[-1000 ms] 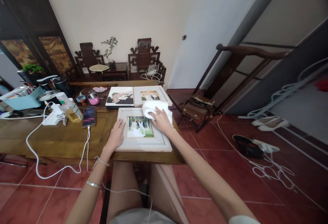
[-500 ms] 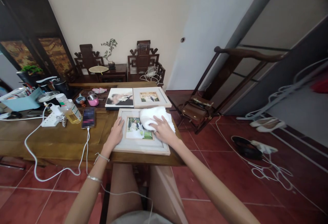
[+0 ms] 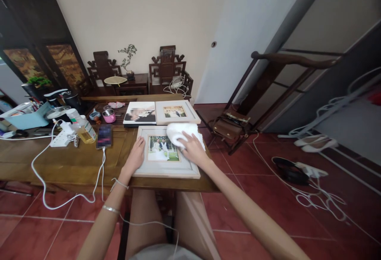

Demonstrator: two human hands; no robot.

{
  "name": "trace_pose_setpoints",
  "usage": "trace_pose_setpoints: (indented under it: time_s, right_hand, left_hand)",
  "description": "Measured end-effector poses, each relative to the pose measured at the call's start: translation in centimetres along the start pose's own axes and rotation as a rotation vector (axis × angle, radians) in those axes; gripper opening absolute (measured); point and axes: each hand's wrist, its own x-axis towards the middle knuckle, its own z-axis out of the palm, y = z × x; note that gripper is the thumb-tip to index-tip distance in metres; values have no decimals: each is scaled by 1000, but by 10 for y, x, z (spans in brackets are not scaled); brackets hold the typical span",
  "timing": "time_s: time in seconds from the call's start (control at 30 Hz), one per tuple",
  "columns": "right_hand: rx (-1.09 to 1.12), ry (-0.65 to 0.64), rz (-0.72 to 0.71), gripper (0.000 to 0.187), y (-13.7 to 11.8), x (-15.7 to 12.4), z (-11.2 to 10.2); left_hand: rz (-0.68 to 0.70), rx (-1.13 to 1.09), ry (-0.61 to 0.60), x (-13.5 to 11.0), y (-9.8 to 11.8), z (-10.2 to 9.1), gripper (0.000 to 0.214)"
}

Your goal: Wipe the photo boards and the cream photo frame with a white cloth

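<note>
A pale wooden picture frame (image 3: 169, 170) lies flat at the near edge of the table, with a wedding photo (image 3: 163, 149) in its middle. My left hand (image 3: 136, 156) grips the left side of this frame, fingers over its border. Bunched under my right hand (image 3: 193, 149) is a white cloth (image 3: 176, 131), which rests on the frame's upper right part, beside the photo. The fingers of that hand curl into the cloth, and their tips are partly hidden in its folds.
Behind lie a second framed photo (image 3: 193, 118) and a flat picture (image 3: 139, 114). To the left are a phone (image 3: 104, 136) with its cable, a bottle (image 3: 85, 133), a power strip (image 3: 61, 139) and a pink cup (image 3: 109, 116). A wooden chair (image 3: 253, 97) holds a brown bag (image 3: 228, 129).
My right hand has drawn the cloth slightly right, off the photo's corner, so more of the photo shows. My left hand keeps its place on the frame.
</note>
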Motion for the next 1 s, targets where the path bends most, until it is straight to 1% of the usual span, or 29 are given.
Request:
trace_pose_setpoints:
  time_s: [0.07,0.1,0.17,0.23,0.37,0.43,0.5,0.57,0.67,0.73,0.8,0.83,0.9,1.0]
  right_hand:
    - [-45,-21,39,42,6,26,3]
    - [-60,-36,43,42,7,34,4]
    - [-73,-60,36,42,5,38,2]
    - [-74,-81,4,43,-1,24,-2]
    - [-60,-139,-87,43,-21,-36,-19]
    - [-42,-165,-98,44,-33,-62,-28]
    - [-28,-178,-88,45,-48,-76,-33]
    - [-14,-173,-85,45,-66,-75,-30]
    - [28,-154,-151,42,-99,-56,-17]
    - [48,-130,-200,38,-120,-42,-8]
    - [52,-105,-211,34,-131,-36,-3]
    - [55,-99,-202,34,-132,-37,-4]
    - [68,-97,-167,36,-124,-46,-8]
    - [57,-93,-90,41,-92,-68,-21]
  left_hand:
    - [-6,-3,13,-1,-1,1,56]
    - [-7,-10,23,-1,-2,3,59]
    - [-4,-31,50,-2,-3,5,65]
    - [0,-55,69,-3,-4,7,68]
    - [-30,-94,72,-3,-2,8,67]
    - [-51,-98,68,-3,-1,7,63]
    - [-62,-99,73,-2,-1,6,60]
    - [-64,-109,91,-2,0,6,58]
    - [-67,-119,117,-2,0,6,58]
    - [-66,-113,108,-1,1,5,58]
    - [-53,-100,79,-1,1,4,59]
    - [-42,-92,65,-1,0,3,60]
    - [-21,-74,49,-1,-1,3,62]
    - [0,-56,44,-2,-2,5,63]
